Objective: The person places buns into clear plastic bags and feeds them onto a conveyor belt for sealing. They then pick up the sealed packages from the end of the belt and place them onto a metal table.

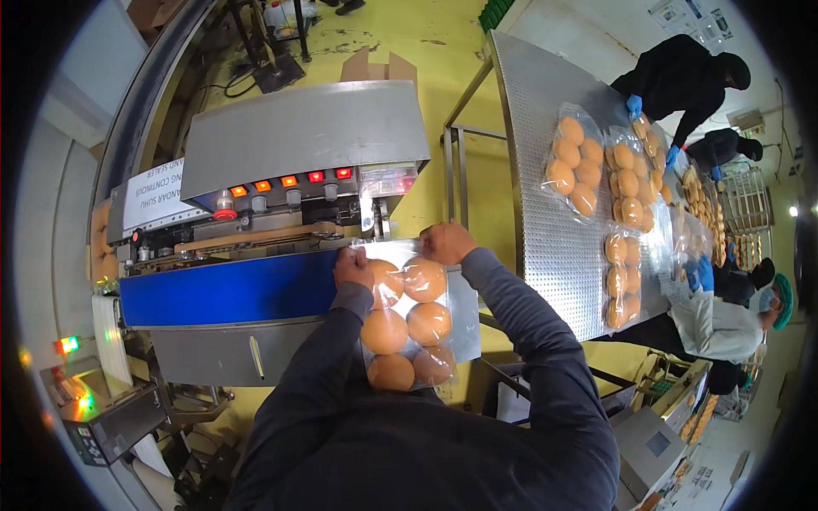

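A clear plastic bag (397, 308) with several round brown buns lies in front of me, on a metal ledge (464, 319) at the right end of a band sealing machine. My left hand (354, 267) is closed on the far left corner of the bag, beside the blue conveyor belt (230, 288). On the far right corner, my right hand (447, 244) pinches the bag's edge with fingers pressed together. The flat mouth of the bag stretches between both hands, next to the sealer's entry (368, 217).
The sealer's steel housing (307, 128) has lit red and orange switches. A steel table (545, 94) at right bears bagged buns (573, 162). Beyond it, people in dark clothes (682, 81) and one in a white coat (724, 324) work with blue gloves. A printing machine (111, 409) stands lower left.
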Demonstrator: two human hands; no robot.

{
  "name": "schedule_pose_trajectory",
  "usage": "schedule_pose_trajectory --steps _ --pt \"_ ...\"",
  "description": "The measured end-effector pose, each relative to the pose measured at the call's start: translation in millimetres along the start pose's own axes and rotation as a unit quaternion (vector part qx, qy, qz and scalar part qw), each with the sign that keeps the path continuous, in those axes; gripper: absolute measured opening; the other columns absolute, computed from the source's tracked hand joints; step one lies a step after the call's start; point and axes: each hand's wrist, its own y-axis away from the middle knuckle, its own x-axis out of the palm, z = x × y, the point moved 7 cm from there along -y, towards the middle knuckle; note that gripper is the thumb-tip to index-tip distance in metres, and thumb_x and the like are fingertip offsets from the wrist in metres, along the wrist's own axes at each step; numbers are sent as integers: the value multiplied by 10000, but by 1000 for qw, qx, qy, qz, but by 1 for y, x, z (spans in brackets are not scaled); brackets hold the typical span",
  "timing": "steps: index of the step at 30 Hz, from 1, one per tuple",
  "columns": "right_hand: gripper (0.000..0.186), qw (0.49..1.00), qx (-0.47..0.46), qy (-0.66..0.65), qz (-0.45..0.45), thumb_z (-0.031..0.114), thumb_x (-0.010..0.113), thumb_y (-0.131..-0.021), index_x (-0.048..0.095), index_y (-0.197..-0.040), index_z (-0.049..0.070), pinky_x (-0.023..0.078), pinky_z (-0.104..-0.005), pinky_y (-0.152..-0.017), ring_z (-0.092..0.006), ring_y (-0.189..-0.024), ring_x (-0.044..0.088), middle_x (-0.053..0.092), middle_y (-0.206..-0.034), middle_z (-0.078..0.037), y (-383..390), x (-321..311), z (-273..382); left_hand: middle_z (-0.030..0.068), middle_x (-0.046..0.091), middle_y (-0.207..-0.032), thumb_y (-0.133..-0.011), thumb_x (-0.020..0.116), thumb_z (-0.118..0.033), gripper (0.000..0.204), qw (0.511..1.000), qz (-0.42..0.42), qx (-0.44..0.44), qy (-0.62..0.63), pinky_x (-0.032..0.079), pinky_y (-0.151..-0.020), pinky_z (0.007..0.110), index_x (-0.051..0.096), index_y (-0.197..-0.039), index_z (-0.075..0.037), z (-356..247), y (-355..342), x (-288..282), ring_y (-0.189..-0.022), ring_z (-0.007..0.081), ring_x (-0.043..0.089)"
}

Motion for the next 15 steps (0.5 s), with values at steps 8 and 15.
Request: schedule_pose_trajectory --steps 8,15 --pt "211 929 21 64 -363 241 630 -843 620 -750 52 427 -375 -682 -232 -670 588 605 -653 -68 27 -91 -50 177 665 -862 -882 553 -354 291 989 16 -20 -145 491 -727 489 555 -906 -64 -21 14 16 -855 391 628" --pt "200 860 208 -426 -189 177 606 -890 632 -816 -7 381 -238 -514 -55 -577 475 557 -647 10 39 27 -100 178 668 -933 -866 556 -342 311 989 -2 -30 -143 502 -774 456 583 -970 -50 -22 10 12 -900 372 633"
